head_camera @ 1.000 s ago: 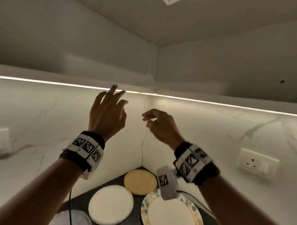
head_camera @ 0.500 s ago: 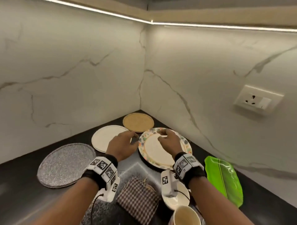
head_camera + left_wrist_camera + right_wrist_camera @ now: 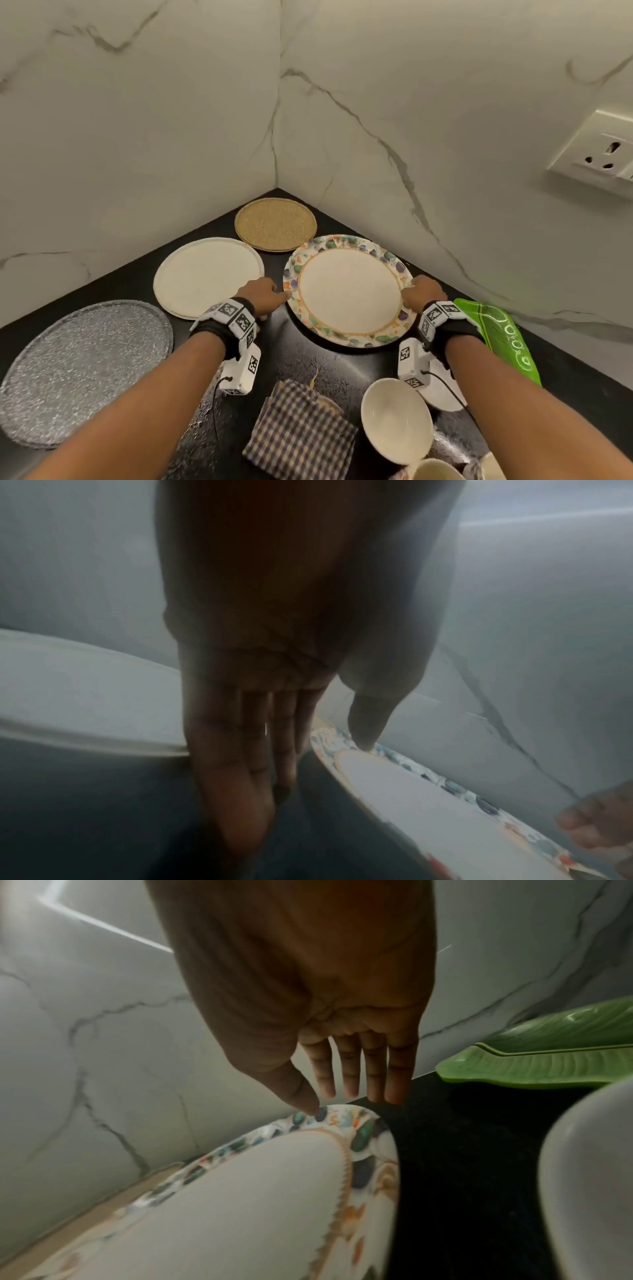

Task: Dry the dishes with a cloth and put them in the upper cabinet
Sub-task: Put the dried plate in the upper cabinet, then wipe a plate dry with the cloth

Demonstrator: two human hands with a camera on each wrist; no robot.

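The floral plate lies flat on the black surface at frame centre, close to the corner where two marble walls meet. The left hand is at its left rim; in the left wrist view the thumb tip rests on the patterned border while the straight fingers point down past the edge to the surface. The right hand is at the right rim; in the right wrist view its thumb tip touches the border and its fingers hang straight, slightly spread, just beyond the edge. Neither hand has closed round the plate.

No brand or readable writing shows; only black-and-white square markers on the wristbands.

Left of the floral plate lies a plain white plate, just beside the left hand. Behind both, in the corner, sits a round woven mat. At lower left lies a grey speckled plate. At the bottom centre a checked cloth lies folded, with a white bowl just right of it and a cup rim at the frame's bottom edge. A green leaf tray lies at the right, partly hidden by the right forearm. A wall socket sits at the upper right.
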